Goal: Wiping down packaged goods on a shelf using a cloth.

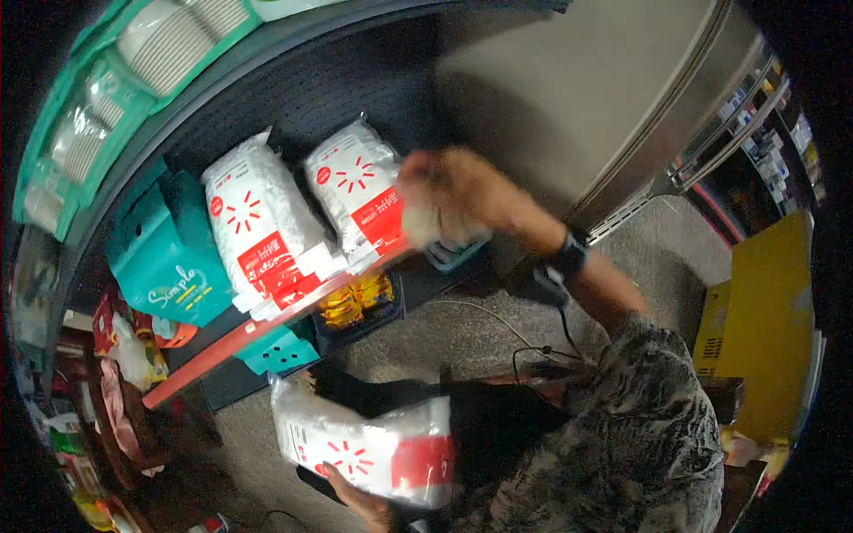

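My left hand (356, 496) is at the bottom, closed on a clear plastic pack (360, 446) with white and red print. A dark flat object shows beside that hand, partly hidden under the pack. My right hand (453, 190) is blurred, at the right end of the shelf, against or beside a whitish item; whether it grips it I cannot tell. Left of it, two similar packs lie on the shelf, the nearer one (360, 183) close to my fingers and the other (256, 220) farther left. A dark band is on my right wrist.
A teal bag (166, 266) stands at the shelf's left. Yellow packets (356, 300) lie in a dark bin below the red shelf edge (213, 360). Teal-edged packs of stacked white items (166, 50) are above. Cables (546, 350) cross the floor; a yellow carton (766, 320) stands right.
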A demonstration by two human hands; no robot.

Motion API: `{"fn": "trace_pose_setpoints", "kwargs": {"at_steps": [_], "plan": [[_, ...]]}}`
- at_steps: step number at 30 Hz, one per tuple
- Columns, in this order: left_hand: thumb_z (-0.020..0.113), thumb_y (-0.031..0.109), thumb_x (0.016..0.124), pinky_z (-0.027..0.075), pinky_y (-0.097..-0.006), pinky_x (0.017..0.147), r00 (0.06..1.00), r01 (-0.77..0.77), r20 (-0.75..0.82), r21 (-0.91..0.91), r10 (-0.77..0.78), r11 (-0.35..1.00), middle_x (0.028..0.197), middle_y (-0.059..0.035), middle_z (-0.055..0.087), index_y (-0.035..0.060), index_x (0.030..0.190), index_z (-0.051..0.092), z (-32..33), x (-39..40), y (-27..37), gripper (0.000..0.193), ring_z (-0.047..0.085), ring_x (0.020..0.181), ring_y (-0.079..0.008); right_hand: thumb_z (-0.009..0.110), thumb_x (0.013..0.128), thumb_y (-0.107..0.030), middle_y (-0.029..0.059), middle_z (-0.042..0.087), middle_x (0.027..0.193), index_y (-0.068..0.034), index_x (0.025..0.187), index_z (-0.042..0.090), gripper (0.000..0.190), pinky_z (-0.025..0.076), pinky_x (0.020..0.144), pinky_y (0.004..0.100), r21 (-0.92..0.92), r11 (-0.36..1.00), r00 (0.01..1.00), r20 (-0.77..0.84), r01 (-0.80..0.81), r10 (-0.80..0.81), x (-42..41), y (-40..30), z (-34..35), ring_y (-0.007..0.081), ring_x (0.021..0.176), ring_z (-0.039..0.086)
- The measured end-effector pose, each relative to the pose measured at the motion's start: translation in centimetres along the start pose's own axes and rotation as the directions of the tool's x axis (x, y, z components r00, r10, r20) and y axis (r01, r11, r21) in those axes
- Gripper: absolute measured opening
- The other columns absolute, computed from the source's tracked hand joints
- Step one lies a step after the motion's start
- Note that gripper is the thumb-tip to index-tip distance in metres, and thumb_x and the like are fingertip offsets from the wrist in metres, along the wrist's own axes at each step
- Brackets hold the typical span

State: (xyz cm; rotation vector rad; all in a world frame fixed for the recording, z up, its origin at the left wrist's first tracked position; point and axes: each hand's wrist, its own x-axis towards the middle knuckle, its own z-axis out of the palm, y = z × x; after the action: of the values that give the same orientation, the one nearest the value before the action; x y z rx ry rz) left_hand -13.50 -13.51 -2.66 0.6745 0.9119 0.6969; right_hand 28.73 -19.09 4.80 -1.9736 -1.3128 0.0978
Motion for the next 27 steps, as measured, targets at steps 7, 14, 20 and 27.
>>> {"fn": "trace_pose_setpoints", "kwargs": {"at_steps": [7, 14, 20, 27], "plan": [[0.041, 0.054, 0.089, 0.021, -0.0403, 0.108, 0.861, 0.119, -0.499, 0.382, 0.096, 0.916, 0.142, -0.0195, 0.029, -0.0019, 0.139, 0.028, -2.5, -0.8, 1.1, 0.076, 0.028, 0.131, -0.0304, 0.060, 0.083, -0.038, 0.0003, 0.054, 0.055, -0.008, 0.073, 0.060, 0.031, 0.043, 0.047, 0.0352, 0.700, 0.591, 0.915, 0.270, -0.401, 0.301, 9.1, 16.1, -4.1, 0.0241, 0.046, 0.052], [0.041, 0.054, 0.089, 0.022, -0.0408, 0.107, 0.847, 0.107, -0.513, 0.421, 0.139, 0.901, 0.142, -0.0192, 0.029, -0.0014, 0.139, 0.027, -2.6, 1.8, 0.3, 0.076, 0.028, 0.130, -0.0305, 0.060, 0.079, -0.021, 0.0099, 0.057, 0.103, -0.008, 0.104, 0.059, 0.029, 0.045, 0.082, 0.0390, -0.135, 0.962, 0.900, -0.402, -0.238, 0.166, 13.4, 21.1, 8.0, 0.0250, 0.096, 0.055], [0.041, 0.054, 0.089, 0.023, -0.0413, 0.107, 0.838, 0.105, -0.522, 0.442, 0.160, 0.891, 0.142, -0.0191, 0.029, -0.0010, 0.139, 0.027, -1.8, 2.5, -0.2, 0.076, 0.029, 0.130, -0.0305, 0.052, 0.076, -0.011, 0.0060, 0.048, 0.126, -0.015, 0.115, 0.056, 0.039, 0.030, 0.102, 0.0475, -0.452, 0.887, 0.986, -0.165, -0.094, 0.020, 13.0, 23.2, 11.4, 0.0313, 0.120, 0.042], [0.041, 0.054, 0.089, 0.024, -0.0418, 0.106, 0.837, 0.099, -0.519, 0.451, 0.171, 0.887, 0.142, -0.0189, 0.029, -0.0005, 0.139, 0.027, -2.3, 2.4, -0.5, 0.075, 0.030, 0.129, -0.0306, 0.052, 0.083, -0.023, 0.0136, 0.054, 0.110, -0.014, 0.114, 0.055, 0.032, 0.031, 0.101, 0.0476, -0.591, 0.769, 0.921, -0.389, -0.243, -0.009, 11.6, 24.4, 10.5, 0.0320, 0.106, 0.050]]}}
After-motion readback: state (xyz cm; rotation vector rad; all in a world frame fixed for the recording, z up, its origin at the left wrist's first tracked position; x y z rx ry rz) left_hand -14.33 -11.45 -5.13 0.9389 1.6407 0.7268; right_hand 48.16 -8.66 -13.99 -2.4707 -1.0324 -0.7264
